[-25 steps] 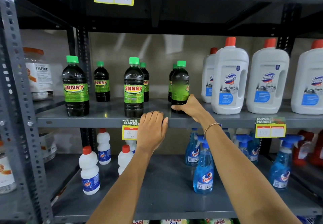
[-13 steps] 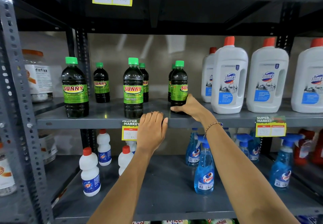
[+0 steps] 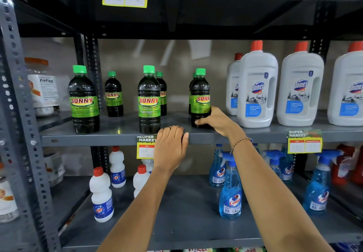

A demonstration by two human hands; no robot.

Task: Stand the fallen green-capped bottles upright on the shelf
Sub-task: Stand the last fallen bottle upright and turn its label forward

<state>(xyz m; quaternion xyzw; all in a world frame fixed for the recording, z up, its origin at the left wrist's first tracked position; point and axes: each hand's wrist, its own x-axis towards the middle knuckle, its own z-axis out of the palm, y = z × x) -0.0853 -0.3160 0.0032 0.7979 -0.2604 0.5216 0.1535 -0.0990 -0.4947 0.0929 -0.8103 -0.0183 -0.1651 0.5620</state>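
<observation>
Several dark SUNNY bottles with green caps stand upright on the middle grey shelf [image 3: 117,136]: one at the front left [image 3: 83,99], one at the front middle [image 3: 148,99], smaller-looking ones behind [image 3: 113,94]. My right hand [image 3: 216,121] grips the base of the rightmost front bottle [image 3: 200,96], which stands upright with its label turned toward me. My left hand [image 3: 170,147] rests with curled fingers over the shelf's front edge, holding no bottle. No bottle in view lies on its side.
White Domex jugs [image 3: 257,88] with red caps stand close to the right of the held bottle. A price tag [image 3: 146,147] hangs beside my left hand. Blue spray bottles [image 3: 230,189] and small white bottles [image 3: 101,194] fill the shelf below. A perforated steel upright [image 3: 17,114] frames the left.
The right-hand bottle has been turned in place, bringing its SUNNY label round to the front. My left hand has stayed on the shelf edge.
</observation>
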